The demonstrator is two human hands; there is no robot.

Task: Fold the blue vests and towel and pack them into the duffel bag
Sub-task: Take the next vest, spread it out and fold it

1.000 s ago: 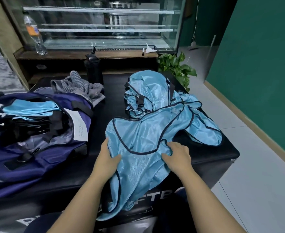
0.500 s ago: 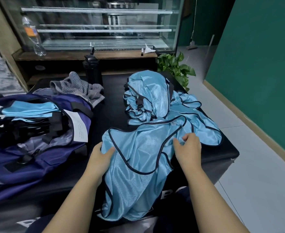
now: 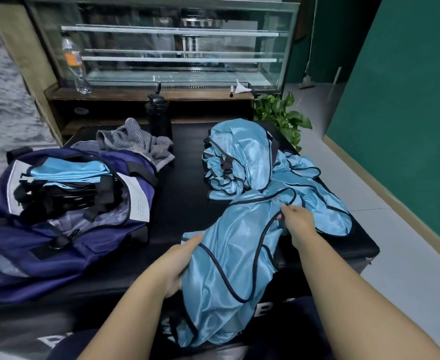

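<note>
We have one blue vest (image 3: pixel 229 258) between our hands, draped over the near edge of the bench (image 3: pixel 185 203). Our left hand (image 3: pixel 180 261) grips its left edge, fingers curled under the cloth; our right hand (image 3: pixel 295 223) pinches the dark piping at its upper right. The fabric looks thin, light and slippery, so we judge it will slide and slump unless held by the bound edges (the piping gives the surest hold). Beyond our right hand lies a heap of vests (image 3: pixel 242 162), too tangled to count. Left of our left hand sits one duffel bag (image 3: pixel 65 245), open, with at least one folded vest inside. Beyond it lies one grey striped towel (image 3: pixel 138 141).
</note>
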